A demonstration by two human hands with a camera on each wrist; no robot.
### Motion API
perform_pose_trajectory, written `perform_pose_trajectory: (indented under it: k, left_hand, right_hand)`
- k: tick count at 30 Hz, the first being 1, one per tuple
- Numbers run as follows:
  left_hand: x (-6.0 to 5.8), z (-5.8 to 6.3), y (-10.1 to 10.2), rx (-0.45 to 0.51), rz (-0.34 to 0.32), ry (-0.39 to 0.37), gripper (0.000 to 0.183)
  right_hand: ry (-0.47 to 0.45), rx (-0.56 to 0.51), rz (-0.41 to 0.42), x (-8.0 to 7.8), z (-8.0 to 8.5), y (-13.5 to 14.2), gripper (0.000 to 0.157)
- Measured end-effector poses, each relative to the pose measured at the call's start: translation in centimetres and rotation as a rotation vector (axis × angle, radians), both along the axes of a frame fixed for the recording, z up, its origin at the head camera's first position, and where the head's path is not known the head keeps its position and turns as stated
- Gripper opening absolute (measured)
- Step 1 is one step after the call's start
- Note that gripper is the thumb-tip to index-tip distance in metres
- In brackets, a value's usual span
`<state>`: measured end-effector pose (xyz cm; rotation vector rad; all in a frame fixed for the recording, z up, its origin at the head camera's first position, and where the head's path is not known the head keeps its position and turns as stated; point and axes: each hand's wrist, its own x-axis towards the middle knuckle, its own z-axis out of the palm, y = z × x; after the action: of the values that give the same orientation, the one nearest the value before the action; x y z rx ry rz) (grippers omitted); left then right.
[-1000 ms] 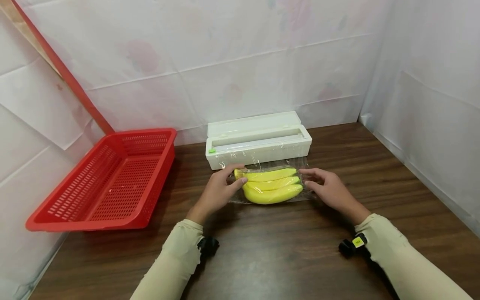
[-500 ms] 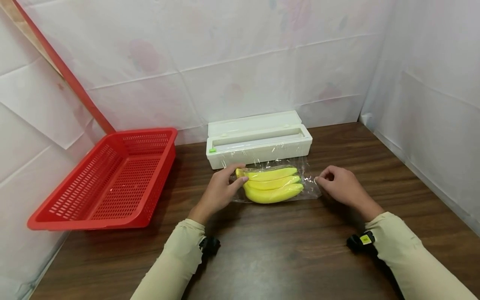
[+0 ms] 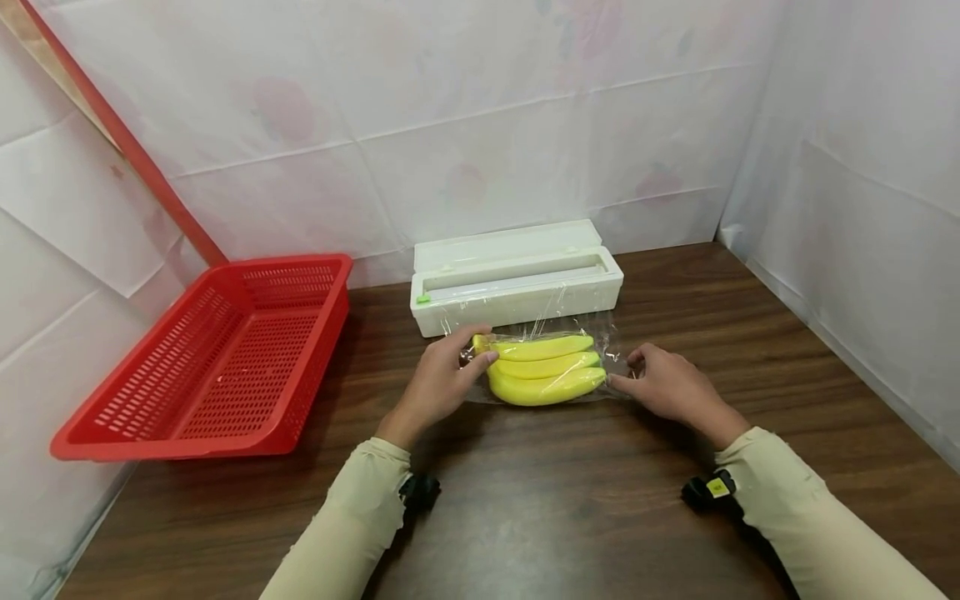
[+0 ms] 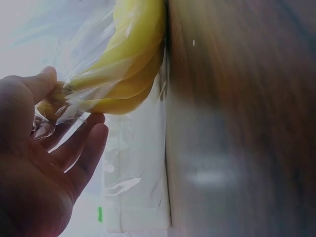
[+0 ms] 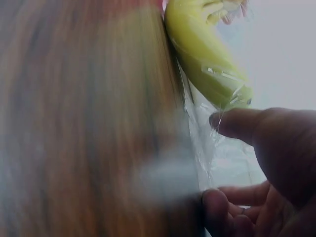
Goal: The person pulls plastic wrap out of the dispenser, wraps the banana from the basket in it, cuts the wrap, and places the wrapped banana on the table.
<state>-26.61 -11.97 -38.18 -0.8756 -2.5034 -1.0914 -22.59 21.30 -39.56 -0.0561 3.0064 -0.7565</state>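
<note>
No txt readable, incl. yellow R-wrist label [image 3: 718,487].

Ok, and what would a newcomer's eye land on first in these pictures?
Probably the bright yellow bananas in clear wrap on the table, between the left hand at their stem end and the right hand by their tips. Then comes the big red basket at the left, and the open white box just behind the bananas.

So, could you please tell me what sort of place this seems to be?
Probably an indoor, makeshift work booth: faintly patterned sheets line the back and sides of a wood-grain table, with bananas in clear film in front of an open white box.
</note>
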Motion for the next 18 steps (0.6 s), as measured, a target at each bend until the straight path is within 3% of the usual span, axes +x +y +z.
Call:
perform_pose_trajectory:
  k: [5, 10, 12, 18]
  left_hand:
    - [0.2, 0.2, 0.0, -0.009, 0.018, 0.016, 0.035]
    - [0.4, 0.2, 0.0, -0.015, 0.029, -0.003, 0.036]
    - [0.4, 0.2, 0.0, -0.021, 0.030, -0.009, 0.036]
    - [0.2, 0.3, 0.1, -0.028, 0.029, -0.010, 0.037]
  right_hand:
    - [0.006, -0.045, 0.004, -0.1, 0.2, 0.0, 0.070]
    - [-0.091, -0.253, -0.021, -0.3, 0.3, 1.1, 0.062]
    - [-0.119, -0.285, -0.037, -0.4, 0.2, 1.4, 0.057]
    - [-0.003, -0.118, 0.029, -0.5, -0.2, 1.4, 0.028]
